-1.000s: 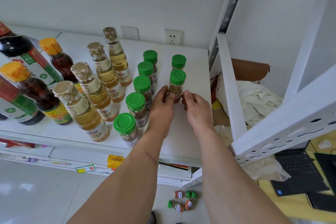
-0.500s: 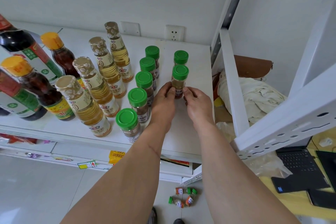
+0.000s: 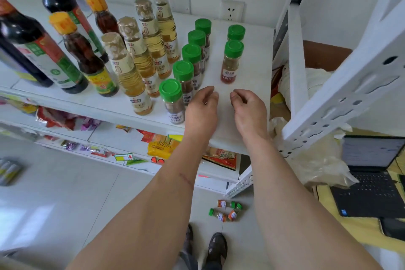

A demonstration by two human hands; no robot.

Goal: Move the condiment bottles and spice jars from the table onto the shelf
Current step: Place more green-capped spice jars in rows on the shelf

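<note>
Both hands, left (image 3: 202, 107) and right (image 3: 246, 106), loosely curled and empty above the shelf (image 3: 241, 138); spice jar (image 3: 231, 62) standing upright just beyond. Next: apparently fetching remaining jars (image 3: 226, 210), gripping each squarely.

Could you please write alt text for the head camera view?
Both hands, left hand and right hand, hover empty over a white shelf, just short of a green-capped spice jar. More jars and bottles stand in rows to its left.

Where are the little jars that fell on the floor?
In the head view, the spice jars on the floor lie low and middle, just ahead of the person's sandals, below the shelf.
</note>
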